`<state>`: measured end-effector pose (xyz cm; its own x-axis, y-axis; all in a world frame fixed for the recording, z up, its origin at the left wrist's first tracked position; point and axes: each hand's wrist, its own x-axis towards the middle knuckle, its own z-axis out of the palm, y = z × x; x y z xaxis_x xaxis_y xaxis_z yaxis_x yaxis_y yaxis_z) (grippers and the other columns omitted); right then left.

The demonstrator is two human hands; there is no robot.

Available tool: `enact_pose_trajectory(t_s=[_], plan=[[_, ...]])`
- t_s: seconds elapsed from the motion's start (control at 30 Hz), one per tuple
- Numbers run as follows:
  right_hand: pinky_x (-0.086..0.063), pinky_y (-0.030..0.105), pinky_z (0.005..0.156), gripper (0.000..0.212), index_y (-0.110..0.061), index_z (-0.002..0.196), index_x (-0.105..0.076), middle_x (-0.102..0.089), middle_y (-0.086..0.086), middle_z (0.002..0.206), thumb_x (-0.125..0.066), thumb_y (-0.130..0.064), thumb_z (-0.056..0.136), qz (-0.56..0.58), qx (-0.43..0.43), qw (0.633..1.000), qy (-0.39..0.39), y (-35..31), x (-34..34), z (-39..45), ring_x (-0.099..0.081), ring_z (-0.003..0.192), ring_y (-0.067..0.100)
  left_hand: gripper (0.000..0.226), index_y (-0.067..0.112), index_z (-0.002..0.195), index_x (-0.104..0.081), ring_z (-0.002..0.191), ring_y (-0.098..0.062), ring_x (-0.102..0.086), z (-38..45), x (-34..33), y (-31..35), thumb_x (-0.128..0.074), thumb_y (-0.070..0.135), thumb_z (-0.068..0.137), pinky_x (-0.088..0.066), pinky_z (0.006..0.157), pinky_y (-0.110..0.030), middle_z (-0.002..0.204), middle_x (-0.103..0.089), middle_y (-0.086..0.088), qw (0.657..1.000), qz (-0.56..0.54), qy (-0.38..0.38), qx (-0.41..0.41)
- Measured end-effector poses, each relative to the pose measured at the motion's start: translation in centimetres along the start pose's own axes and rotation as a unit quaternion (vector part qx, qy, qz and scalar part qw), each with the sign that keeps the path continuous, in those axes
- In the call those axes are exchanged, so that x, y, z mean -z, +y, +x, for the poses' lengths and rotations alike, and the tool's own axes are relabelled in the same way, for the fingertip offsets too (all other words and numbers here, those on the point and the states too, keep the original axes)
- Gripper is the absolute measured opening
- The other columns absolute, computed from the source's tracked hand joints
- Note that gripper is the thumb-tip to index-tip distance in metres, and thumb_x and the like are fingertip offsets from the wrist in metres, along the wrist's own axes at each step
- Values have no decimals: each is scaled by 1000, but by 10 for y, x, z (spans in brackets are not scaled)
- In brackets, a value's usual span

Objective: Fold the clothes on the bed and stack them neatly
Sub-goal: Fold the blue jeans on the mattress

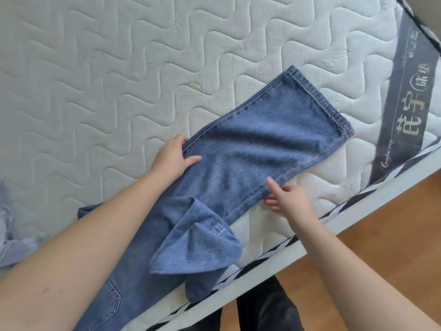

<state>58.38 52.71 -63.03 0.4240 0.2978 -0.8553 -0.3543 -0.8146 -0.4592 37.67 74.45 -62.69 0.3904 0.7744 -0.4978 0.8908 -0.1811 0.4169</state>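
A pair of blue jeans [257, 144] lies stretched along the near edge of the white quilted mattress [119, 80], legs pointing up and right, hem at the far end. My left hand [173, 158] pinches the far seam of the leg, thumb on top of the denim. My right hand [288, 199] pinches the near seam, index finger on the cloth and other fingers under the edge. A rumpled fold of denim [195, 244] bulges up near the mattress edge between my forearms.
Pale crumpled clothing [12, 225] lies at the left edge of the mattress. A grey label band [405, 96] crosses the right end. The bed's white frame [358, 206] runs diagonally, with wooden floor [381, 247] and my dark trousers [267, 311] below.
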Motion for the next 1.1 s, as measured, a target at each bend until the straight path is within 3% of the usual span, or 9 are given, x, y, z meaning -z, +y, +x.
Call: enact_pose_trajectory(t_s=[0.13, 0.23, 0.33, 0.53, 0.63, 0.73, 0.83, 0.93, 1.1], plan=[[-61, 35, 63, 34, -9, 79, -53, -68, 11, 75, -73, -35, 87, 15, -58, 995, -85, 25, -50, -29, -71, 64, 19, 46, 17, 114, -59, 101, -28, -61, -32, 6, -52, -79, 37, 78, -45, 81, -34, 112, -66, -7, 998, 22, -2, 58], [-59, 55, 74, 36, -4, 73, -50, -67, 19, 69, -72, -28, 89, -12, -50, 996, -77, 35, -71, -37, -72, 68, 34, 35, 13, 112, -61, 100, -32, -62, -48, 6, -74, -74, 31, 85, -43, 78, -33, 108, -68, -10, 997, 40, 12, 67], [-57, 59, 76, 35, -3, 70, -49, -68, 23, 68, -65, -22, 94, -62, -20, 996, -62, 41, -68, -37, -72, 73, 38, 27, 11, 113, -63, 99, -34, -62, -59, -2, -79, -66, 28, 92, -42, 76, -34, 108, -69, -12, 995, 33, 56, 78], [-58, 46, 81, 37, 2, 76, -66, -73, 7, 62, -63, -29, 95, -125, 10, 992, -28, 69, -48, -45, -73, 67, 24, 14, 18, 96, -65, 89, -32, -62, -52, 3, -90, -60, 31, 94, -37, 67, -32, 92, -70, -9, 997, 5, 60, 57], [-50, 16, 53, 43, -7, 66, -65, -65, -11, 48, -63, -40, 94, -155, 22, 988, -11, 68, -56, -49, -65, 49, 3, 15, 20, 93, -63, 85, -25, -61, -50, 5, -96, -67, 34, 90, -37, 70, -28, 86, -66, -1, 997, -46, 54, 43], [-30, 23, 43, 54, -17, 50, -47, -42, -12, 31, -69, -53, 84, -246, 34, 968, -25, 67, -63, -57, -43, 39, 10, 30, 23, 91, -59, 81, -20, -58, -56, 13, -108, -78, 43, 79, -43, 73, -31, 84, -61, 5, 999, -32, 0, 43], [-29, 29, 49, 53, -14, 53, -41, -38, -5, 44, -72, -43, 84, -262, 45, 964, -8, 71, -64, -57, -37, 49, 15, 28, 28, 81, -58, 79, -23, -58, -66, 26, -127, -79, 46, 76, -42, 69, -32, 81, -64, 1, 994, 54, -76, 49], [-33, 31, 54, 47, -13, 59, -43, -43, 1, 55, -67, -40, 90, -260, 38, 965, -3, 70, -67, -60, -42, 56, 18, 26, 21, 91, -63, 83, -24, -57, -76, 33, -146, -77, 41, 81, -41, 70, -31, 95, -69, -8, 986, 107, -115, 55], [-35, 13, 36, 45, -15, 59, -46, -48, -11, 37, -70, -40, 89, -177, -5, 981, -73, 78, -78, -73, -46, 33, 0, 36, 21, 117, -64, 101, -29, -62, -87, 37, -160, -73, 35, 85, -50, 85, -36, 111, -69, -9, 982, 130, -133, 34]])
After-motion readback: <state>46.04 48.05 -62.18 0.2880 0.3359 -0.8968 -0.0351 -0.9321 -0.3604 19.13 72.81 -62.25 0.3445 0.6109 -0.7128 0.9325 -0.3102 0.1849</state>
